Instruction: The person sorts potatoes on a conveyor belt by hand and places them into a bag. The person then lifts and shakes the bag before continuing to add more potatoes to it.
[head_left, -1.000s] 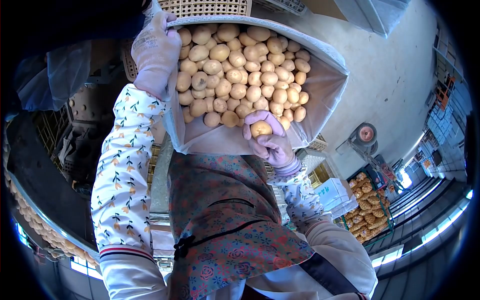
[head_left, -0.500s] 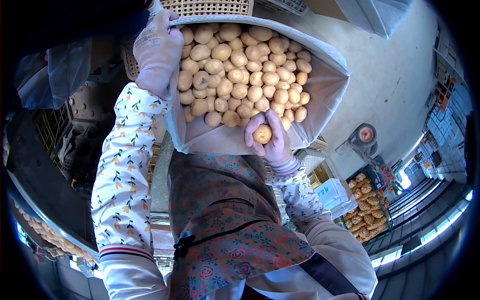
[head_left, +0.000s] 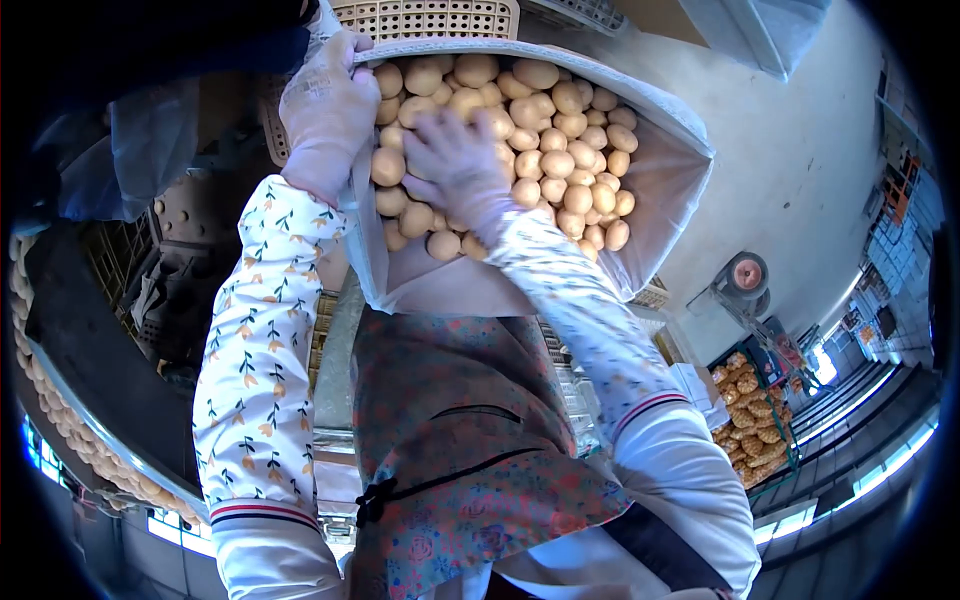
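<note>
The right hand held one of the potatoes before; now it lies blurry on them, fingers spread, and I can't tell if its palm hides one. Beside it, the left hand grips the edge of the box. The potatoes, tan, round and smooth, lie around the right hand.
</note>
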